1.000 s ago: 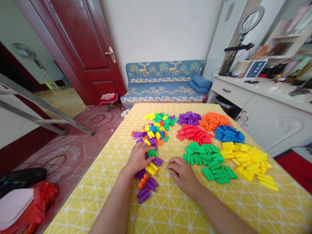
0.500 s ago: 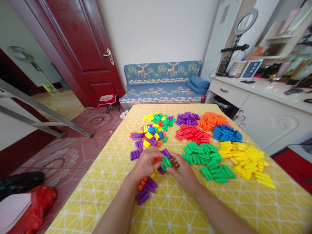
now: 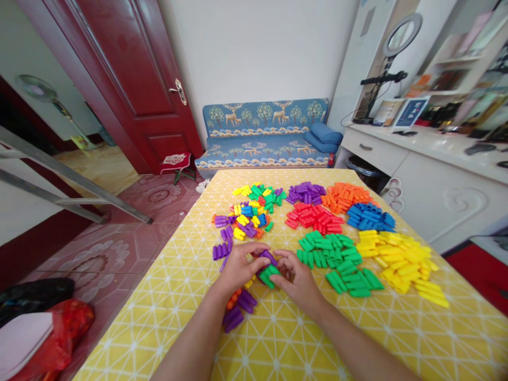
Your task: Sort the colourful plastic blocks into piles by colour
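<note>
My left hand [image 3: 237,267] and my right hand [image 3: 297,278] meet over the yellow tablecloth [image 3: 278,338], both pinching a small cluster of joined green and purple plastic blocks [image 3: 268,271]. Under my left wrist lie loose purple and orange blocks [image 3: 237,309]. Beyond my hands sits a mixed-colour pile [image 3: 250,214]. Sorted piles lie to the right: green [image 3: 337,259], yellow [image 3: 397,259], red [image 3: 315,218], blue [image 3: 369,216], orange [image 3: 343,194] and purple [image 3: 305,191].
A dark red door [image 3: 130,79] stands open at the left, with a small stool [image 3: 174,161] by it. A blue patterned sofa [image 3: 265,132] is behind the table. A white cabinet [image 3: 436,180] with a ring light [image 3: 400,34] stands at the right. Bags [image 3: 35,328] lie on the floor.
My left hand left the mixed blocks and my right hand rose from the cloth; both came together and took hold of the green and purple cluster.
</note>
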`<state>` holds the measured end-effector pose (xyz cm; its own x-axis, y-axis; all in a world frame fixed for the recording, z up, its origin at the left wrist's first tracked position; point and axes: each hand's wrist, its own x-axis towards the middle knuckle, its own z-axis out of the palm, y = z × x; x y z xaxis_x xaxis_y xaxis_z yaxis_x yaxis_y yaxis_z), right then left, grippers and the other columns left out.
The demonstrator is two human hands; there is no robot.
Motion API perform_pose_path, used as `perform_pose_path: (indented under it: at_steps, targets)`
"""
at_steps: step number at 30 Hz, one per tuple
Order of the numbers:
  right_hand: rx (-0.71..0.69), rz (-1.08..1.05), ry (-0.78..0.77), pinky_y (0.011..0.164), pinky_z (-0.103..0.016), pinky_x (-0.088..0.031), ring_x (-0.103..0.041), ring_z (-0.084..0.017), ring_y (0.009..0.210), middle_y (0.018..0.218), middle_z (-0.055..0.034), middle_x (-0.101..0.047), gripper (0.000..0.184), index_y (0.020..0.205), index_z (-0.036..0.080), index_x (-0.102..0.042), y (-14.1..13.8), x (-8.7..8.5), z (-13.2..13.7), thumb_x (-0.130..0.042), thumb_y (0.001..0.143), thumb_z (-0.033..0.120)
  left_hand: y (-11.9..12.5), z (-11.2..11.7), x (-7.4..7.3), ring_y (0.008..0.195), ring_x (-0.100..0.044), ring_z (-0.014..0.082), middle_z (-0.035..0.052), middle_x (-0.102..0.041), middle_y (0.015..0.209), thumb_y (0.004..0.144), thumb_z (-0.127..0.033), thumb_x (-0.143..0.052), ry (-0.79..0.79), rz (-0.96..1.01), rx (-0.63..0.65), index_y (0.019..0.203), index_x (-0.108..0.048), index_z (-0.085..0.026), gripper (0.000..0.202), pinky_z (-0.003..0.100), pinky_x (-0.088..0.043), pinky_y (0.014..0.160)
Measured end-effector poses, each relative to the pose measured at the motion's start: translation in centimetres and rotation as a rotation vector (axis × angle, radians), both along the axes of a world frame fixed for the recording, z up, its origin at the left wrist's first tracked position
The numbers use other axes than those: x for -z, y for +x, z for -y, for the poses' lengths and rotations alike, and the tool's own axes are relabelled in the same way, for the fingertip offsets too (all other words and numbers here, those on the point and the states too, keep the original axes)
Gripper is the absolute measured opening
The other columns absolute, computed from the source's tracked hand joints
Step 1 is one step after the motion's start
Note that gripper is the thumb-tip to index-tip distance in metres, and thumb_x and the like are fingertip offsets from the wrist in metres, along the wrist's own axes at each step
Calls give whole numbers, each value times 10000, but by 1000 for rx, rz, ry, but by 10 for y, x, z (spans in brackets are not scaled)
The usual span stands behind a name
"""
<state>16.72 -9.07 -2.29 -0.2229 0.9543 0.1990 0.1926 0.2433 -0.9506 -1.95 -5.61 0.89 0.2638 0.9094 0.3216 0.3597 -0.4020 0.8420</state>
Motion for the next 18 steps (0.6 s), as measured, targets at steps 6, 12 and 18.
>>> perform_pose_path:
  at_steps: [6, 12, 18]
  targets:
    - [142, 200, 221, 676, -285, -472, -602, -154, 742, 844, -21, -662, 167, 954, 214, -604, 15, -4, -3, -618, 789, 236, -16, -11, 8, 757, -652, 170, 57, -732, 880, 849, -329, -578, 50, -20, -252, 985, -711, -148, 263, 258, -495, 694]
    - [203, 574, 599, 788, -366, -411, -611, -194, 798, 837, -36, -697, 104, 885, 217, -670, 62, -30, -15, -592, 822, 245, -20, -12, 9, 737, -653, 173, 58, -734, 840, 882, -363, -518, 67, -101, -265, 903, -733, -139, 312, 255, -483, 683]
    - [246, 772, 541, 812, -386, -384, -613, -207, 825, 864, -16, -706, 142, 899, 267, -720, 98, -32, -32, -600, 837, 308, -17, -12, 8, 718, -651, 172, 58, -734, 830, 870, -356, -533, 60, -89, -287, 899, -734, -130, 303, 250, -477, 663]
